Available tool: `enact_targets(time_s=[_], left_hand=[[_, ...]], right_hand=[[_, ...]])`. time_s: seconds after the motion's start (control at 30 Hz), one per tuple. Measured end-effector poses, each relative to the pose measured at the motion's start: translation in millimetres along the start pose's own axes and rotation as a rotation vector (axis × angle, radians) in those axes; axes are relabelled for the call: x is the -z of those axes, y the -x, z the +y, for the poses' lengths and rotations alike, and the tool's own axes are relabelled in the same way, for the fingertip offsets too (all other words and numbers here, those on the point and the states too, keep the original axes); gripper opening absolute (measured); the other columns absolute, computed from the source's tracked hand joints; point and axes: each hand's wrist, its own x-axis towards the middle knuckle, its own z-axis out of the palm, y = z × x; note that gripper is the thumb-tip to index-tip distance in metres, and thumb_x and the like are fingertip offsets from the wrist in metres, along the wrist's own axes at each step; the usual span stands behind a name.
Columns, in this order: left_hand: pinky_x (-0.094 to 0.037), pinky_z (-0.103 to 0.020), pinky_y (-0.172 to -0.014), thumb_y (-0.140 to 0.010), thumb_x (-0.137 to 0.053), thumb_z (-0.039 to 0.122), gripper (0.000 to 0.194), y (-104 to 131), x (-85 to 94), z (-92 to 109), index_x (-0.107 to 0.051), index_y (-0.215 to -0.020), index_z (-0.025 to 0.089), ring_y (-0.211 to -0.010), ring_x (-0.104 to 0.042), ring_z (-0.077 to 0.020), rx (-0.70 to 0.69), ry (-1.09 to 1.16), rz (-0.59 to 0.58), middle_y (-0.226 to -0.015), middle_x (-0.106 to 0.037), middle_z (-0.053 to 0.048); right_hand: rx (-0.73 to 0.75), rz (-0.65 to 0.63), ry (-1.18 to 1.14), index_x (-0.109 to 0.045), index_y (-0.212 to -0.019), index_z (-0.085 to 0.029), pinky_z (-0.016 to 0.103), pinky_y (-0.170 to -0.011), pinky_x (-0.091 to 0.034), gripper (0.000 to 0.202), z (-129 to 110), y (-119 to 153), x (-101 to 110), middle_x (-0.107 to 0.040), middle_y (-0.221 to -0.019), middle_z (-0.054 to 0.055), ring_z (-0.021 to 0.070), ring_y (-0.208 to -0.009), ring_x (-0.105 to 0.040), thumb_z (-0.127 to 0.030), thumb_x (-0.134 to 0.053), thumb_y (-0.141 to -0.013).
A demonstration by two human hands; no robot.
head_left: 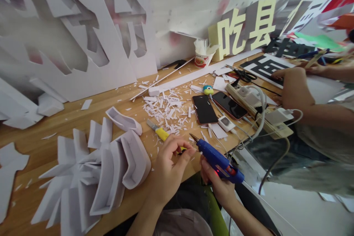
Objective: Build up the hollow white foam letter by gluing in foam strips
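My right hand is wrapped round the handle of a blue hot glue gun, whose nozzle points up and left. A small red light glows on the gun. Beside the nozzle, my left hand has thumb and forefinger pinched together; whatever is between them is too small to make out. Just beyond that hand lies a yellow utility knife, partly hidden by the fingers. To the left stands a white foam-board letter with raised walls, next to a fanned group of white upright strips.
White scraps litter the wooden table. Two phones, a power strip with cables, scissors and a paper cup lie beyond. Cut-out boards lean behind. At right, another person's arm reaches over a black-and-white board.
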Motion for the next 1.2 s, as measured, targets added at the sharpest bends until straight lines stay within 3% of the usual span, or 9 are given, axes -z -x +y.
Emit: enact_targets(time_s=[0.2,0.53,0.73,1.03,1.2], left_hand=[[-0.047,-0.025,-0.072,-0.09,-0.072,0.03,0.012,11,-9.0,-4,-0.072,-0.079,0.024,-0.081,-0.06,-0.0155,0.06,0.062,0.112,-0.083,-0.065,0.0],[-0.053,-0.023,-0.069,-0.085,-0.075,0.024,0.007,16,-36.9,-11,-0.075,-0.079,0.023,-0.076,-0.064,-0.0145,0.086,0.116,0.264,-0.081,-0.068,0.0],[-0.054,-0.02,-0.068,-0.086,-0.075,0.019,0.008,14,-37.3,-12,-0.074,-0.078,0.023,-0.072,-0.064,-0.012,-0.004,0.04,0.295,-0.078,-0.068,0.001],[-0.054,-0.018,-0.075,-0.09,-0.064,0.01,0.013,14,-35.9,-19,-0.068,-0.086,0.021,-0.08,-0.068,-0.0109,-0.271,-0.166,0.325,-0.085,-0.068,0.001],[-0.053,-0.019,-0.076,-0.089,-0.063,0.007,0.014,11,-29.1,-17,-0.065,-0.086,0.021,-0.079,-0.067,-0.0103,-0.319,-0.251,0.334,-0.083,-0.067,0.002]], right_hand=[[0.008,-0.016,-0.044,-0.059,-0.087,-0.022,0.026,-0.041,-0.037,0.034,-3,0,-7,-0.051,-0.054,-0.005,0.0114,-0.043,-0.045,-0.054,-0.069,-0.089],[0.03,0.012,0.057,-0.06,-0.074,-0.023,0.028,-0.046,-0.042,0.035,-3,3,-2,-0.054,-0.057,-0.003,0.0137,-0.048,-0.047,-0.053,-0.073,-0.087],[0.015,0.026,0.073,-0.061,-0.076,-0.022,0.025,-0.045,-0.041,0.037,0,2,-2,-0.052,-0.054,-0.004,0.0123,-0.047,-0.047,-0.055,-0.074,-0.086],[-0.008,0.06,0.106,-0.063,-0.08,-0.021,0.024,-0.048,-0.045,0.033,-1,1,1,-0.058,-0.062,-0.003,0.0129,-0.052,-0.051,-0.048,-0.082,-0.078],[-0.054,0.108,0.096,-0.061,-0.081,-0.022,0.025,-0.049,-0.043,0.037,-2,4,-4,-0.055,-0.061,-0.004,0.0129,-0.051,-0.048,-0.055,-0.079,-0.08]])
